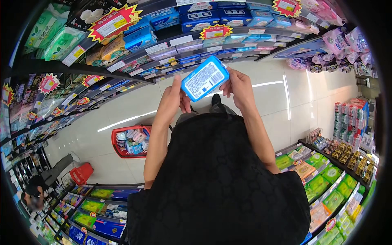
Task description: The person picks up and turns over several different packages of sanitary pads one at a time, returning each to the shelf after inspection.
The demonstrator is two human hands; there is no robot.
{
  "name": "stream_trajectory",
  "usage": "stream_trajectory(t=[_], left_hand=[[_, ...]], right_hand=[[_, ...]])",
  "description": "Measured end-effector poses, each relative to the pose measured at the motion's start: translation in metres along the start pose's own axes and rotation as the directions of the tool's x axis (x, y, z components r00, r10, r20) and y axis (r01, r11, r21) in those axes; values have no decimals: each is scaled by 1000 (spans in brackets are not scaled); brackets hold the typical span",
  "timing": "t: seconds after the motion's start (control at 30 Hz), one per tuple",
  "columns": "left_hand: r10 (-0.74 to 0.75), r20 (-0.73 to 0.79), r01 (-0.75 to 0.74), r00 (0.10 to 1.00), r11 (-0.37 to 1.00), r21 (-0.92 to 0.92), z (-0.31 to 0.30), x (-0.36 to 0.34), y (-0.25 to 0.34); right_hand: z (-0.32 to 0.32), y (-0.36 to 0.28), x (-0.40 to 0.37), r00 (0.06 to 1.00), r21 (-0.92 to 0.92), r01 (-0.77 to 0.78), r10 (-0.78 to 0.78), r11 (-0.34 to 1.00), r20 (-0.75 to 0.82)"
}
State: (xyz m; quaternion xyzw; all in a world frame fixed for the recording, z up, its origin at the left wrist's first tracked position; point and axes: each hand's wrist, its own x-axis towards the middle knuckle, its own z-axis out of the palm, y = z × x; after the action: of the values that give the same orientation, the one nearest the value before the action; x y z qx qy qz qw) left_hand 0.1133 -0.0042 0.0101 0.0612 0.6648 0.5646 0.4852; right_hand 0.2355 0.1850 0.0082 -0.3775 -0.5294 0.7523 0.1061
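Observation:
A blue packet (205, 78) is held up before me, tilted, with its back facing me. Printed text and a barcode cover the white panel on that side. My left hand (173, 97) grips its left end, thumb along the edge and fingers curled beneath. At the upper right end, my right hand (239, 87) pinches the packet between thumb and fingers. Just beyond it runs a shelf (179, 41) stacked with blue, purple and pink packs.
On the tiled floor to my left stands a red shopping basket (116, 143) with several packs inside. Farther left, a person (41, 183) is near another red basket (82, 174). Shelves of green packs (322, 183) lie behind me, and bagged goods (339, 45) hang at the right.

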Motion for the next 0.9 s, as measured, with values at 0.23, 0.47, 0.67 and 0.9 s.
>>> stream_trajectory(t=[0.23, 0.47, 0.67, 0.9], left_hand=[[-92, 15, 91, 996, 995, 34, 3, 5, -3], [86, 77, -45, 993, 906, -421, -3, 2, -10], [507, 23, -507, 861, 862, -5, -15, -7, -9], [904, 167, -742, 394, 205, 639, -21, -24, 21]], right_hand=[[5, -1, 1, 984, 84, 148, -155, 985, 83], [1, 7, 10, 979, 140, 120, -140, 983, 145], [-3, -16, -6, 852, -106, 303, -219, 947, 475], [22, -34, -23, 547, -371, 835, -679, 405, 489]])
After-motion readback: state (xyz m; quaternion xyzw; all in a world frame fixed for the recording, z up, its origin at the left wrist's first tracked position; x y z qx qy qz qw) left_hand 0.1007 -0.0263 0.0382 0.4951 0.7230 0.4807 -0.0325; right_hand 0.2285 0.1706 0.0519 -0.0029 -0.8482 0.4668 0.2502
